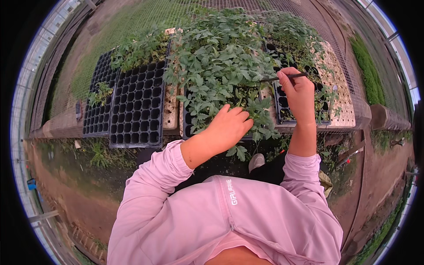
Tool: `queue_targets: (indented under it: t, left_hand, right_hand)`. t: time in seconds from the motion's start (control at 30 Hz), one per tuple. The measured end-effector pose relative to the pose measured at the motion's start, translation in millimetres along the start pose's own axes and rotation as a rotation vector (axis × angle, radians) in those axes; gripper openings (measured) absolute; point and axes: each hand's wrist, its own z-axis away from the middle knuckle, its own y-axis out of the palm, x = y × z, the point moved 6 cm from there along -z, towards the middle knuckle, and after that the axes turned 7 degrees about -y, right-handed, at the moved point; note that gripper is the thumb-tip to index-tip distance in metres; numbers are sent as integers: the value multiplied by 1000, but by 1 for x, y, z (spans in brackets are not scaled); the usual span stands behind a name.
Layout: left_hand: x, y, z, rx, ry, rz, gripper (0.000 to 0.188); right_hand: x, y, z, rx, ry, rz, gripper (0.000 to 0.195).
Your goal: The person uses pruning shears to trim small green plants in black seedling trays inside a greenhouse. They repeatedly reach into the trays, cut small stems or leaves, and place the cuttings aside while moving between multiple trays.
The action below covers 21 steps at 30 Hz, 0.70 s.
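My right hand point(297, 94) grips a thin dark stick-like tool point(291, 76) between thumb and fingers. The tool's far end points left, to the edge of dense leafy seedlings point(215, 63) that look like tomato plants. At the front of this middle group, my left hand point(228, 127) reaches palm down among the leaves. Its thumb and the undersides of its fingers are hidden, so whether it pinches a stem cannot be told. Just right of its fingers, one leafy seedling point(260, 114) leans over the front edge. Leaves cover most of the black cell tray point(188, 127) beneath.
Left stands a black cell tray point(137, 102) with mostly bare cells, beside a narrower-looking tray point(99, 78). Another seedling tray point(282, 102) lies right, on a perforated pale foam board point(338, 86). A wire mesh bench point(109, 20) supports them. A shoe point(256, 162) shows below.
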Motion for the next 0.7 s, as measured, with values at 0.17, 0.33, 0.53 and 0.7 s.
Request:
queue_targets:
  t: [0.17,0.33,0.53,0.7]
  left_hand:
    - [4,-2,-3,111,-29,43,20]
    - [43,-38,-40,-145,-106,386,26]
    - [82,-33,-36,-85,-247,80,45]
    - [86,-27,-31,-107,-264,17,55]
  right_hand:
    - [9,-7,-1,-96,4,96,14]
    - [47,-35,8,-219,-53,56,12]
    - [72,-48,21,-311,-181,-270,12]
    - [25,2,-1,-27,-20,-30,12]
